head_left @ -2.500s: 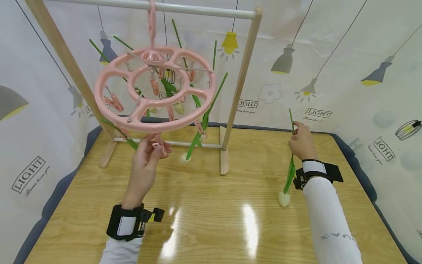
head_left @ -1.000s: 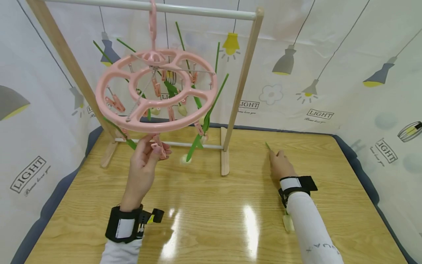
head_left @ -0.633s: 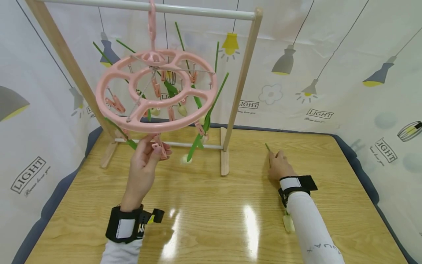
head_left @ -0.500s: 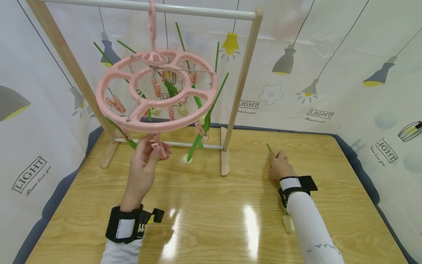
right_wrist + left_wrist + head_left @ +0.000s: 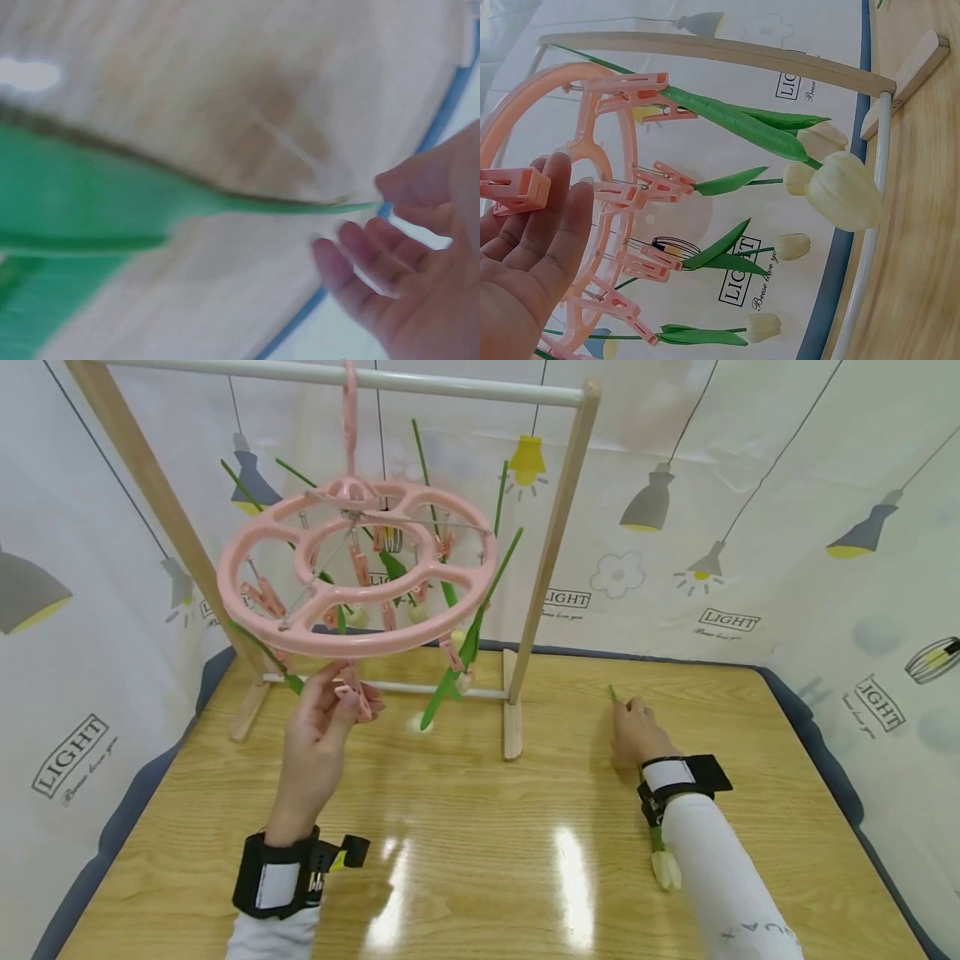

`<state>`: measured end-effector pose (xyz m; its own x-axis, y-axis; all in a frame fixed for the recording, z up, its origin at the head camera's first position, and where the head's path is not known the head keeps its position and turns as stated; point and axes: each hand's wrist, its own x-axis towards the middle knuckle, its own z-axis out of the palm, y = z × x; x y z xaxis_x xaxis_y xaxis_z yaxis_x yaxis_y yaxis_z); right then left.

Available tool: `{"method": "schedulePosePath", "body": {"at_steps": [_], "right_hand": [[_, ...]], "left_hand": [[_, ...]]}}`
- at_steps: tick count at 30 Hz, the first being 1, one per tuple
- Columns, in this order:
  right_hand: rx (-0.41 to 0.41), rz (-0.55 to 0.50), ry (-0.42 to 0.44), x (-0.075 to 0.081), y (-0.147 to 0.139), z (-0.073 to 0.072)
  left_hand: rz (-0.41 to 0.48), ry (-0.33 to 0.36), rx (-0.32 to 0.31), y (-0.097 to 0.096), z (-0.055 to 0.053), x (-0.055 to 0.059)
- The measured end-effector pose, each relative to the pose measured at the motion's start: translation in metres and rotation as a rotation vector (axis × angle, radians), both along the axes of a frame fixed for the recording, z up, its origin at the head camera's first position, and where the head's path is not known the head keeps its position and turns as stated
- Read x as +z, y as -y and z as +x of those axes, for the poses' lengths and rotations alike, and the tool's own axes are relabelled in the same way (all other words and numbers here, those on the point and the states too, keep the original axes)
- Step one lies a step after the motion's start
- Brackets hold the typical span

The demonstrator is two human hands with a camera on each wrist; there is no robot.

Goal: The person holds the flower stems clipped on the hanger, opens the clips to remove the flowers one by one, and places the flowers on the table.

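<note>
A pale backdrop [image 5: 795,568] printed with lamps and the word LIGHT spans the far side and both flanks, and before it spreads a wood-grain counter [image 5: 465,827] with glossy reflections at its near middle. On the far left of the counter stands a rack [image 5: 552,552] of pale wooden posts joined by white rods. From its top rod hangs a round pink clip hanger [image 5: 352,645], slightly tilted. Several artificial white tulips [image 5: 844,191] hang from it, blossoms downward, their green stems slanting up past the ring. Another white tulip [image 5: 665,868] lies low over the right part of the counter, its blossom toward the near side and its stem tip pointing far; whether it touches the wood I cannot tell. The right hand [image 5: 641,735] pinches that stem near its tip, with the remaining fingers loosely bent in the right wrist view. The left hand [image 5: 318,731] reaches up beneath the near edge of the hanger, thumb and fingers holding a pink clothespin [image 5: 356,700]. Black straps [image 5: 272,885] with white patches wrap both wrists. Smallest are the other pink clothespins [image 5: 634,196] dangling around the ring, several clamped on the hanging tulips.
</note>
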<state>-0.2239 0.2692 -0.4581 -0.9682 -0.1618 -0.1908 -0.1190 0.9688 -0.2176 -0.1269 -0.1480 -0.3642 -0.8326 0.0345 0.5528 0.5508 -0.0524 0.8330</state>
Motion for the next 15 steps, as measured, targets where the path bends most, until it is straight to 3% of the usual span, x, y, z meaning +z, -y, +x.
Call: {"method": "schedulePosePath", "body": {"at_steps": [4,10,15], "right_hand": [[0.093,-0.099,-0.116,0.018,0.015,-0.006],[0.213,-0.228,-0.254,0.052,0.060,-0.006],[0.283,-0.389,-0.253,0.074,0.101,-0.001]], "left_hand": [[0.009,0.007,-0.003,0.002,0.000,0.000],[0.025,0.009,-0.015,0.002,0.000,-0.001],[0.043,0.010,-0.034,0.000,0.000,-0.001]]}}
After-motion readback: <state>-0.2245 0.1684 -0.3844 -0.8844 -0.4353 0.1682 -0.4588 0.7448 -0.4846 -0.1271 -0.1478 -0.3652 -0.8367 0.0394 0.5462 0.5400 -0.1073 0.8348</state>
